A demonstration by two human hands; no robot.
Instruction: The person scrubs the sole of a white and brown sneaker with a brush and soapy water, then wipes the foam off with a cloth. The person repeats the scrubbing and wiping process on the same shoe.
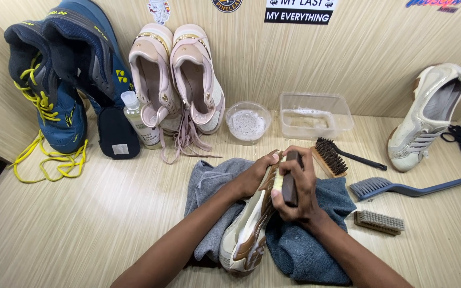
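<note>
A white and brown sneaker [247, 229] lies on its side on a grey-blue towel [316, 250] in front of me. My left hand [254, 173] grips the shoe near its toe end. My right hand [294, 186] is closed around a dark wooden brush [290, 184] with pale bristles, pressed against the shoe's sole edge.
Against the back wall lean blue sneakers with yellow laces [60, 69], pink sneakers [180, 74] and a white sneaker [428, 114]. A small bottle [140, 120], round bowl [247, 122] and clear tub [313, 114] stand behind. Three other brushes [329, 157], [396, 186], [380, 221] lie to the right.
</note>
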